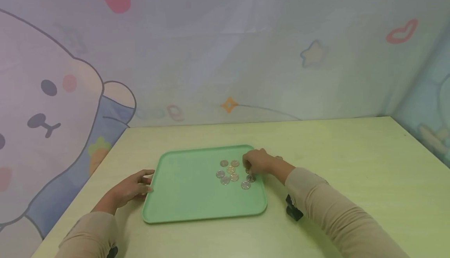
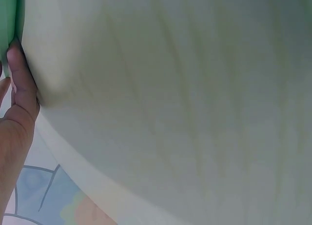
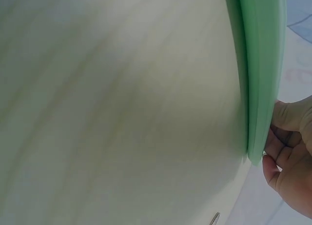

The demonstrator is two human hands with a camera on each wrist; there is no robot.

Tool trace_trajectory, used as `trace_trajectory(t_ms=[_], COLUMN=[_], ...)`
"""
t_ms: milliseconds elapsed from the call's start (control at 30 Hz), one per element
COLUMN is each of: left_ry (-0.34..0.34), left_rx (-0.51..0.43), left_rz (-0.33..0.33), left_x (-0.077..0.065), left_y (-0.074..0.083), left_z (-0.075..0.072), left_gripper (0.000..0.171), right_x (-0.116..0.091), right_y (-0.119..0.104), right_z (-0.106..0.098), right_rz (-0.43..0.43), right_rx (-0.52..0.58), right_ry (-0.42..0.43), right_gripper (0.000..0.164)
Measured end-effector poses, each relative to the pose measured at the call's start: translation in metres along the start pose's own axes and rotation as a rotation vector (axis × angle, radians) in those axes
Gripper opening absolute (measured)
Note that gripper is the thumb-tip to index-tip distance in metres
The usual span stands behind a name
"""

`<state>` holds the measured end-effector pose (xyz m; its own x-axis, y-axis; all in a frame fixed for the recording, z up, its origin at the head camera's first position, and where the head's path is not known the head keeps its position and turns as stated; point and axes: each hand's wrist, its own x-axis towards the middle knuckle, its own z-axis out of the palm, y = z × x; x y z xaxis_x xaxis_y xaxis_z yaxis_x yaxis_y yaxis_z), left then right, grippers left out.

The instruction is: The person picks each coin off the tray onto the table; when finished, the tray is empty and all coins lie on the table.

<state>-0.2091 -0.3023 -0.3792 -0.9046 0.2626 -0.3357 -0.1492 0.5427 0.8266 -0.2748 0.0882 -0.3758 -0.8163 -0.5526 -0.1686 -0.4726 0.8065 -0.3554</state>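
A light green tray (image 1: 186, 187) lies on the table, with several coins (image 1: 225, 180) spread over its right half, some silvery, some more golden. My right hand (image 1: 258, 161) reaches in over the tray's right rim, fingers curled down, and a partly hidden coin (image 1: 247, 170) shows between thumb and fingers. Another coin (image 1: 250, 178) lies right beside the thumb. In the right wrist view, the tray's raised rim (image 3: 263, 78) hides those fingertips. My left hand (image 1: 130, 187) rests its fairly straight fingers against the outer left rim; the left wrist view shows a finger (image 2: 22, 73) along that edge.
The pale yellow table (image 1: 337, 164) extends to the right of the tray. A coin (image 1: 279, 157) lies outside the tray, just behind my right wrist. A printed cloth backdrop (image 1: 218, 55) hangs behind the table. A black wrist device (image 1: 293, 208) hangs below the right sleeve.
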Motion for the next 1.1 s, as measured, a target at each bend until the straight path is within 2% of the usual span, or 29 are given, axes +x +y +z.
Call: trace_trajectory(t_ms=[533, 1100], left_ry=[0.004, 0.005], left_rx=[0.008, 0.011], left_rz=[-0.002, -0.004], left_x=[-0.0002, -0.0004], left_y=[-0.0004, -0.0014], left_z=[0.0005, -0.0006], left_gripper=[0.065, 0.066], right_x=[-0.0019, -0.005], right_y=[0.0014, 0.0039], right_z=[-0.002, 0.0002], right_rz=[-0.035, -0.062], right_rx=[-0.062, 0.133], right_ry=[0.006, 0.095], right_gripper=[0.009, 0.018])
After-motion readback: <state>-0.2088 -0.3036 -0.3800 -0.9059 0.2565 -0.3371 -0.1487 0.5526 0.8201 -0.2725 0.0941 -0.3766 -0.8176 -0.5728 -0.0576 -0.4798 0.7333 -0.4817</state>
